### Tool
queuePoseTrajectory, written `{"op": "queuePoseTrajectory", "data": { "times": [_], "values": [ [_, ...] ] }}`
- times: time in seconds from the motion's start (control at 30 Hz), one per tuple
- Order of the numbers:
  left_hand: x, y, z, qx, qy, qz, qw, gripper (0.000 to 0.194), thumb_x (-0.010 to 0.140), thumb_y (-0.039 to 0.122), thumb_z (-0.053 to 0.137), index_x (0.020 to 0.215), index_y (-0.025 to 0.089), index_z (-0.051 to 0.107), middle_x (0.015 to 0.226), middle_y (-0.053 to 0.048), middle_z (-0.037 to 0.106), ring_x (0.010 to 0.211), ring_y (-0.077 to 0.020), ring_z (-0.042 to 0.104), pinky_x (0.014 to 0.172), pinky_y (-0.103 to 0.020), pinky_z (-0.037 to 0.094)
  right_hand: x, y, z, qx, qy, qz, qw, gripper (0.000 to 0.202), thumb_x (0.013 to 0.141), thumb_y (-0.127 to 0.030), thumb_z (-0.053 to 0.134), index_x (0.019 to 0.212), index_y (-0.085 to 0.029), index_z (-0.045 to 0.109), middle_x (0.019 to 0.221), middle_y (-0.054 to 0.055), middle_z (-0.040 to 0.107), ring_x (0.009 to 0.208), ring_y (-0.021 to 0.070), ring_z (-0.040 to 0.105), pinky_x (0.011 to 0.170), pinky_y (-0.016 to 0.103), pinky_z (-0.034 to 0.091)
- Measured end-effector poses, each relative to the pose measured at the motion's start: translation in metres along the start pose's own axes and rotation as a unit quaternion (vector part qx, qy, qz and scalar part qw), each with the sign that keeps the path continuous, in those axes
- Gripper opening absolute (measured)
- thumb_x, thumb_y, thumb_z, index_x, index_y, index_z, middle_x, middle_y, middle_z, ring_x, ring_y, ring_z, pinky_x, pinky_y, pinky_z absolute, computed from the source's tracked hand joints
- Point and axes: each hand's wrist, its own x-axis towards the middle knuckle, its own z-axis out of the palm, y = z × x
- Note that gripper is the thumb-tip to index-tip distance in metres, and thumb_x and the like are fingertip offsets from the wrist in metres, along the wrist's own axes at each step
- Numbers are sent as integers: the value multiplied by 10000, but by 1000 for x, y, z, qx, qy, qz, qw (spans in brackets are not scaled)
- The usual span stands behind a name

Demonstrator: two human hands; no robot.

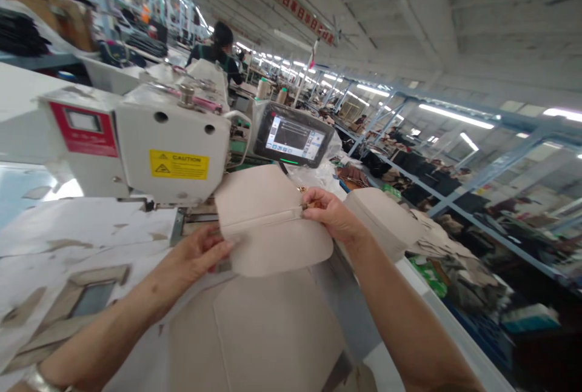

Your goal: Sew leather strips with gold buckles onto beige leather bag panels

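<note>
White, scuffed and patched with peeling tape, the work table (68, 228) stretches out under your arms, and behind it runs a long factory hall with strip lights, blue steel racks and heaps of dark and tan cloth along the right. Ahead of you another person (221, 46) sits at a further station, seen from behind.

At the table's back stands a sewing machine (173, 143), its cream metal housing boxy and smooth, with a yellow caution sticker and a red panel. Just beside it on the right a touch screen (293, 136) glows inside a clear plastic wrap.

Between your hands lies the beige piece (273, 222), matte and leather-like, with rounded corners and a raised seam across its middle; it rests just right of the machine's head, over a larger beige panel (254, 337) nearer you. Your left hand (197, 255) presses its fingertips on the piece's left edge, not closed round it. Your right hand (330, 213) pinches the seam's right end between thumb and fingers. More beige pieces (386, 222) are stacked right of that hand.
</note>
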Motion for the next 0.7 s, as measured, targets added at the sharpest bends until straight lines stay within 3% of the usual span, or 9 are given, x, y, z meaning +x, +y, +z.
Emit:
{"op": "queuePoseTrajectory", "data": {
  "times": [0.1,0.17,0.27,0.4,0.53,0.63,0.7],
  "values": [
    [-7,4,7,-117,-66,-73,988,626,637,549,813,1133,185,697,1047,-113,788,872,-266,741,741,-333,603,-3,-2,8,20,-34,-16,999,436,589,-280,835,908,-226,543,813,-52,627,675,106,589,632,197,468],
    [-10,1,8,-149,-59,-120,980,588,596,502,857,1069,177,726,948,-101,803,751,-244,740,669,-317,599,0,2,12,29,-28,-21,999,563,571,-251,862,1020,-235,522,885,-42,669,736,125,652,694,223,516],
    [-12,-7,7,-141,-31,-131,981,520,588,469,875,992,169,741,888,-90,804,713,-220,735,626,-279,583,5,15,16,44,12,-21,999,731,537,-244,899,1132,-226,475,883,-24,713,752,157,713,744,265,551],
    [-14,-16,6,-113,-11,-134,984,426,635,468,851,933,183,742,806,-64,796,652,-212,725,557,-267,565,8,30,21,39,46,-53,997,741,529,-303,924,1117,-196,486,775,-21,717,721,182,735,743,294,570],
    [-13,-18,8,-109,-12,-151,983,397,664,457,839,923,173,740,771,-65,788,584,-183,693,501,-238,529,4,32,28,18,91,-121,988,873,549,-321,929,1269,-224,445,819,-33,706,767,187,732,759,309,579],
    [-11,-19,9,-96,-12,-141,985,402,658,474,846,891,165,739,723,-47,774,525,-146,641,440,-202,464,1,31,30,-23,109,-126,986,762,590,-332,912,1231,-229,514,874,-16,702,846,192,720,767,292,570],
    [-11,-20,8,-79,-5,-128,989,402,652,491,847,856,161,739,685,-35,760,468,-121,587,393,-190,411,-2,30,29,-46,103,-87,990,597,623,-341,890,1115,-228,570,938,-8,701,913,186,704,780,268,556]
  ]
}}
